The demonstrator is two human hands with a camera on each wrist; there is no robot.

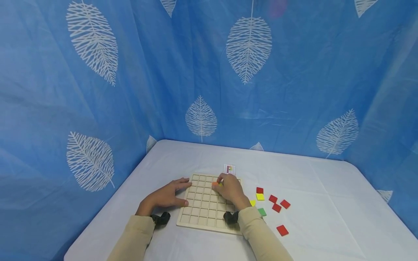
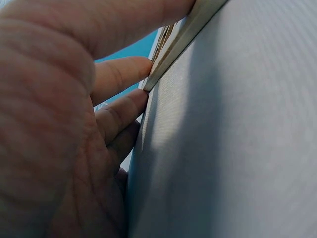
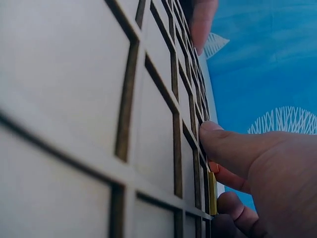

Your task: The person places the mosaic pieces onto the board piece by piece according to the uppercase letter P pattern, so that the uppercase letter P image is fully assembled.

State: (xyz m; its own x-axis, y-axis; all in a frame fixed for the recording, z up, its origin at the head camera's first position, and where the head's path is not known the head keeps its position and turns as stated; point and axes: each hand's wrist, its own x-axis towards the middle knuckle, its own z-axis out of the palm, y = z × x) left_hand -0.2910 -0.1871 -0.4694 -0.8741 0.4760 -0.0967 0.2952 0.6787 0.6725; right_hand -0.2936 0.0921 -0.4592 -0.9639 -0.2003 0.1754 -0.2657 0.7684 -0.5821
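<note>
A pale wooden grid board [image 1: 198, 206] lies on the table between the two hands. My left hand [image 1: 167, 194] rests at the board's left side, fingers and thumb spread and touching its edge; the left wrist view shows the fingertips against the rim [image 2: 171, 54]. Over the far right part of the board, my right hand [image 1: 231, 188] holds an orange tile [image 1: 214, 183] between thumb and index finger at a cell. Right beside it, a yellow tile [image 3: 213, 193] stands slightly above the grid, close to the other fingers, which partly hide it.
Several loose tiles lie right of the board, among them a red tile [image 1: 282, 230], a yellow tile [image 1: 260, 197] and a green tile [image 1: 262, 212]. A small printed grid card [image 1: 229, 169] lies beyond the board. A blue leaf-patterned curtain [image 1: 209, 72] surrounds the white table [image 1: 326, 203].
</note>
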